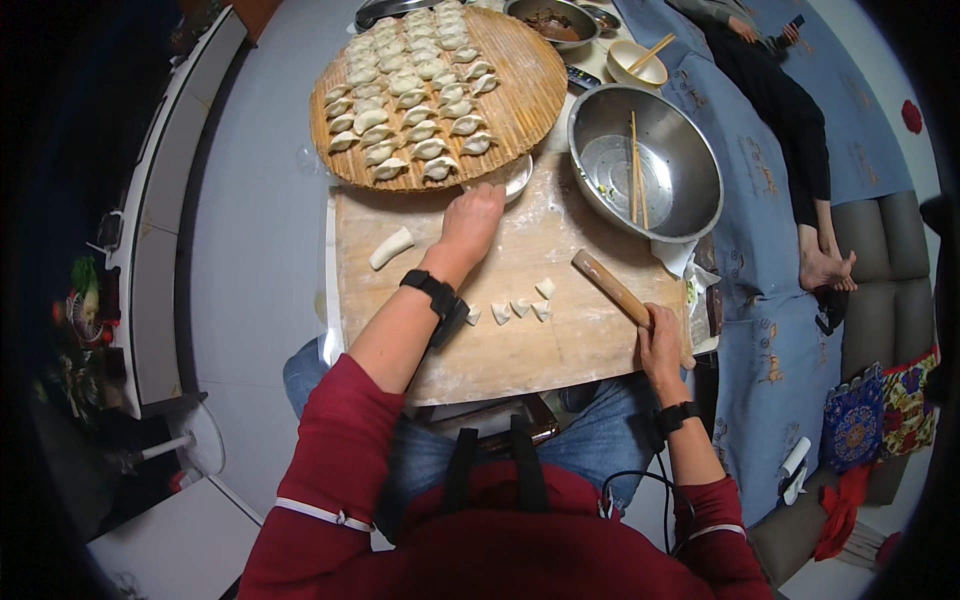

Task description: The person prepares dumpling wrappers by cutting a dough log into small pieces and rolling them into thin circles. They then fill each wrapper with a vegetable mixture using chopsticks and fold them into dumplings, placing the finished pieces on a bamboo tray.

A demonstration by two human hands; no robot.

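Observation:
My left hand (475, 217) reaches over the near edge of a round woven tray, at a white bowl (519, 180) that sits partly beneath it. Its fingertips point away from me and are hidden, so whether they pinch anything cannot be seen. My right hand (660, 341) grips the near end of a wooden rolling pin (611, 286), which slants across the right of a floured wooden board (480, 367). Several small cut dough pieces (520, 307) lie mid-board, one partly behind my left wrist. Left of that forearm rests a short dough roll (391, 248).
Rows of folded dumplings (424, 129) cover much of the woven tray (525, 82). A steel basin (600, 161) holds chopsticks (637, 172). Beyond are a small bowl (626, 60), a remote control (581, 77) and a filling bowl (551, 26). Another person's legs (787, 127) stretch along the sofa (765, 390).

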